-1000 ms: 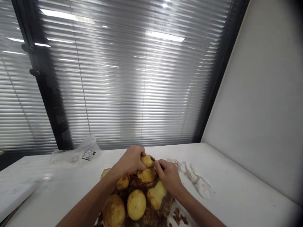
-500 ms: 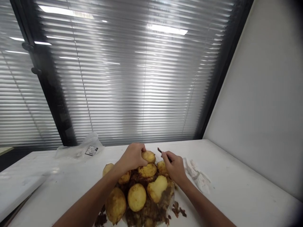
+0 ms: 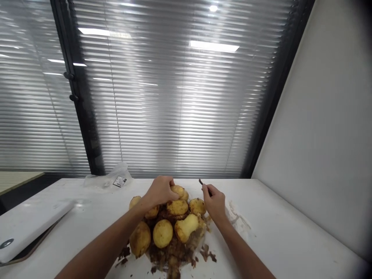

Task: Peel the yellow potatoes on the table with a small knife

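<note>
My left hand [image 3: 161,190] is closed around a peeled yellow potato [image 3: 178,190] at the back of a heap. In my right hand [image 3: 214,202], a little to the right, is a thin dark tool [image 3: 200,181]; its tip points up and left, apart from the potato. Its exact kind is too small to make out. Below the hands lie several more potatoes, among them a round one [image 3: 162,233], a browner one [image 3: 140,239] and a pale, partly peeled one [image 3: 187,228]. They rest on a mound of brown peelings [image 3: 171,254].
Loose brown scraps [image 3: 207,252] lie on the white table [image 3: 95,232]. A crumpled white tissue [image 3: 240,221] is right of my right hand. A clear plastic bag with a label [image 3: 119,180] sits at the back left, a white flat device [image 3: 31,228] at the left edge. Blinds stand behind.
The view has swung a little to the left, so more of the white device shows. My right hand and its tool are slightly farther from the potato. My left hand keeps its hold.
</note>
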A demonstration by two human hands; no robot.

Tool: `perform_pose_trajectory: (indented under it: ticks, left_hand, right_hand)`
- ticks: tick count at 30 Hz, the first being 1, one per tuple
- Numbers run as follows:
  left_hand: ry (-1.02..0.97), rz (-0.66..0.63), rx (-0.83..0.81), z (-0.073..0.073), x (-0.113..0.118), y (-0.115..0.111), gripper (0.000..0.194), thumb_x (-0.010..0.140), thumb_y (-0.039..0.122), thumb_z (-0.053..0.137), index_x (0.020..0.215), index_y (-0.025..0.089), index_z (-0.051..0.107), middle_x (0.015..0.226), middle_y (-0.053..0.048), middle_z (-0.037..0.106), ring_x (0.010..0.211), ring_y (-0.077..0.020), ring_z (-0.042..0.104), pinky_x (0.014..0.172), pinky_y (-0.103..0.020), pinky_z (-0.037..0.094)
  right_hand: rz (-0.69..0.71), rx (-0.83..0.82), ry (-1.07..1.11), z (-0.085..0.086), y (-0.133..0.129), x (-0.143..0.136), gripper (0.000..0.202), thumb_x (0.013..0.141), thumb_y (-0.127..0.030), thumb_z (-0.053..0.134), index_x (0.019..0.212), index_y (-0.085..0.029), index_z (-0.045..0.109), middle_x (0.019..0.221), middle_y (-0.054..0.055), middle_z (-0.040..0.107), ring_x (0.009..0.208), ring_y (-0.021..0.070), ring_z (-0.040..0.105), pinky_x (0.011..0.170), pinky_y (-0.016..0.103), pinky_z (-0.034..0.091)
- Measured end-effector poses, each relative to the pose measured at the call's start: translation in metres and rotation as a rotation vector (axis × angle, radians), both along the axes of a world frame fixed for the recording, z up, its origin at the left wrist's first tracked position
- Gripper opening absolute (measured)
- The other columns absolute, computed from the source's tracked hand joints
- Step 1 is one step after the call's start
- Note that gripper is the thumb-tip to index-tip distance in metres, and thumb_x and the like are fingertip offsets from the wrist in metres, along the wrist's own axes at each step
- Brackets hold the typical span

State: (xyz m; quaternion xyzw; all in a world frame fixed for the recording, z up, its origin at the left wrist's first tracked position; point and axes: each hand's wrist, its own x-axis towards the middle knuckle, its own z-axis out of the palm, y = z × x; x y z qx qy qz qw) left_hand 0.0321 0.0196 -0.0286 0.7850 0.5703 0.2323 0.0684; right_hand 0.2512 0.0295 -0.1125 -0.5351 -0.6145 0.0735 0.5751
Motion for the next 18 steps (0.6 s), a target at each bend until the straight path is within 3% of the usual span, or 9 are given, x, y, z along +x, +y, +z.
perform_pose_trajectory:
  ticks: [4, 7, 12, 18]
  left_hand:
    - [0.017, -0.019, 0.039, 0.012, 0.001, -0.022, 0.027, 0.056, 0.029, 0.070, 0.080, 0.019, 0.062, 0.077, -0.001, 0.065, 0.075, -0.0203, 0.057, 0.066, -0.029, 0.038]
    - [0.011, -0.065, 0.053, 0.012, 0.007, -0.045, 0.028, 0.056, 0.030, 0.071, 0.080, 0.020, 0.061, 0.077, 0.000, 0.063, 0.074, -0.0189, 0.055, 0.066, -0.029, 0.038]
    - [-0.018, -0.139, 0.043, -0.010, 0.013, -0.068, 0.025, 0.056, 0.027, 0.070, 0.074, 0.020, 0.055, 0.077, -0.002, 0.062, 0.076, -0.0188, 0.055, 0.068, -0.030, 0.039]
    - [-0.079, -0.144, 0.052, -0.031, 0.004, -0.062, 0.026, 0.056, 0.027, 0.070, 0.071, 0.021, 0.049, 0.073, -0.002, 0.060, 0.071, -0.0172, 0.052, 0.063, -0.030, 0.038]
  right_hand:
    - [0.014, -0.017, 0.027, 0.000, 0.000, 0.001, 0.045, 0.091, -0.050, 0.045, 0.068, -0.016, 0.064, 0.056, 0.001, 0.056, 0.055, 0.0166, 0.050, 0.055, 0.026, 0.033]
    - [0.049, -0.041, 0.037, 0.000, -0.001, 0.001, 0.044, 0.090, -0.049, 0.046, 0.069, -0.016, 0.066, 0.056, 0.001, 0.055, 0.056, 0.0169, 0.051, 0.056, 0.026, 0.034]
    - [0.162, -0.101, 0.006, -0.002, -0.002, -0.001, 0.044, 0.090, -0.049, 0.046, 0.067, -0.017, 0.066, 0.053, 0.000, 0.054, 0.055, 0.0169, 0.051, 0.055, 0.027, 0.034]
    - [0.321, -0.159, -0.092, 0.001, -0.008, -0.007, 0.040, 0.092, -0.047, 0.047, 0.083, -0.017, 0.073, 0.074, 0.004, 0.070, 0.069, 0.0210, 0.061, 0.064, 0.030, 0.043]
